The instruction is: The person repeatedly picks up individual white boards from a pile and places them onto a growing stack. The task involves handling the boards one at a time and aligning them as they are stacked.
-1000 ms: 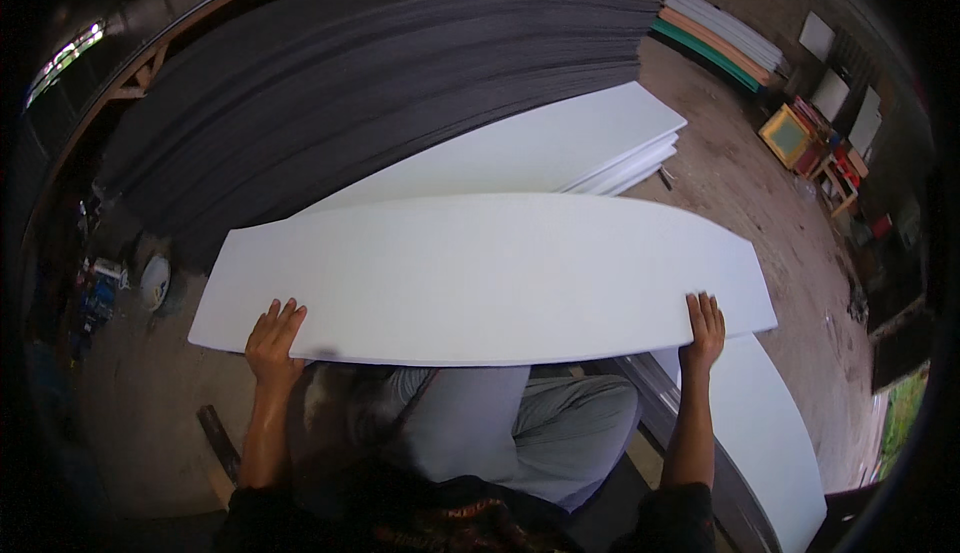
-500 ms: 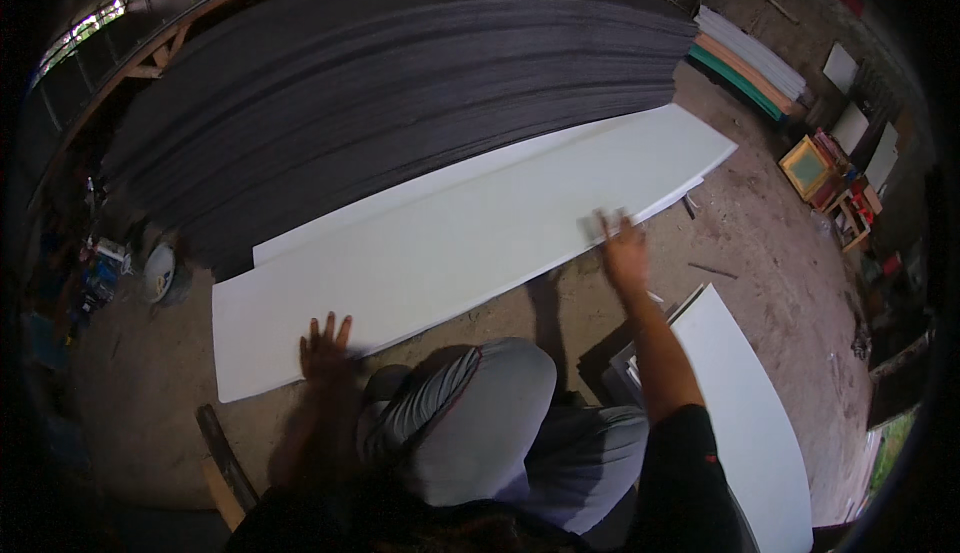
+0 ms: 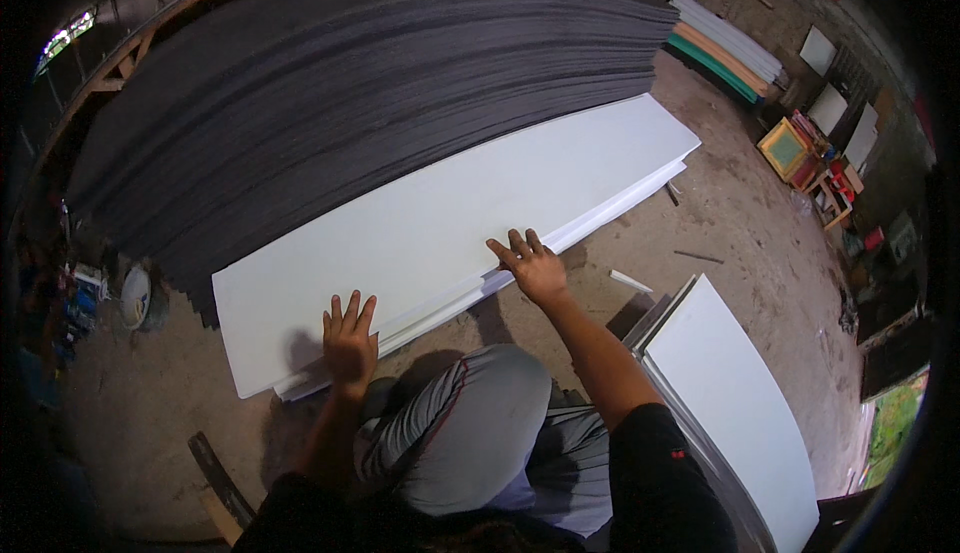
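Note:
A long white sheet lies across the top of a low stack of similar sheets in front of me. My left hand is spread over its near edge toward the left end, fingers pointing away from me. Farther right along that same edge, my right hand is open too, fingertips at the sheet's surface and slightly bent. Neither hand is wrapped round anything. Below the top sheet, the edges of the lower white sheets stick out on the near side.
A tall stack of dark grey sheets stands just behind the white ones. More white sheets lie to my right. Green, orange and white sheets are piled at the far right, near framed panels. A basin sits at left.
The top white sheet has shifted away from me against the dark stack, uncovering the lower edges on the near side. My right hand has moved left along the sheet.

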Available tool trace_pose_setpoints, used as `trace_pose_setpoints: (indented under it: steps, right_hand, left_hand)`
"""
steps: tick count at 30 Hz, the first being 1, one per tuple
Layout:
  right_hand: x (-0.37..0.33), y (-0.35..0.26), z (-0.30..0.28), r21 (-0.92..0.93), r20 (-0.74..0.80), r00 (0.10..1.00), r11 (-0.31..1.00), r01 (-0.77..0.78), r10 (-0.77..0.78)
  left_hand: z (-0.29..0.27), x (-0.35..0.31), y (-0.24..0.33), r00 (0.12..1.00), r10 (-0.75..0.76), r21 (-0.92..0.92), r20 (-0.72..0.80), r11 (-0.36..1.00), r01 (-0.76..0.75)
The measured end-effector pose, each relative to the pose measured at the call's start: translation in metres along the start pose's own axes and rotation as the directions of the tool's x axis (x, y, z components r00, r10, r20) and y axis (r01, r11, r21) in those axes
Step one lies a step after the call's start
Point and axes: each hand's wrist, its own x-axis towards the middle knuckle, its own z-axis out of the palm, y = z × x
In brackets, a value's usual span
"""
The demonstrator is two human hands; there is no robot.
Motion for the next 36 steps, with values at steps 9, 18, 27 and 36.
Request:
trace_pose_setpoints:
  steps: [9,18,27,36]
  right_hand:
    - [-0.003,0.011,-0.006,0.033,0.002,1.0,0.999,0.009,-0.009]
    - [0.012,0.025,0.011,0.076,-0.097,0.995,0.997,-0.002,0.009]
    - [0.019,0.037,0.017,0.088,-0.066,0.998,0.996,0.002,0.004]
    - [0.02,0.033,0.012,0.078,-0.073,0.997,0.997,-0.017,0.022]
  left_hand:
    - [0.005,-0.017,-0.035,0.999,-0.005,0.019,0.041,1.0,0.004]
    - [0.029,-0.007,-0.026,0.997,0.048,0.133,-0.066,0.99,-0.039]
    - [0.041,-0.001,-0.02,0.996,0.026,0.142,-0.089,0.99,-0.013]
    - [0.041,0.0,-0.022,0.996,0.042,0.147,-0.084,0.989,-0.029]
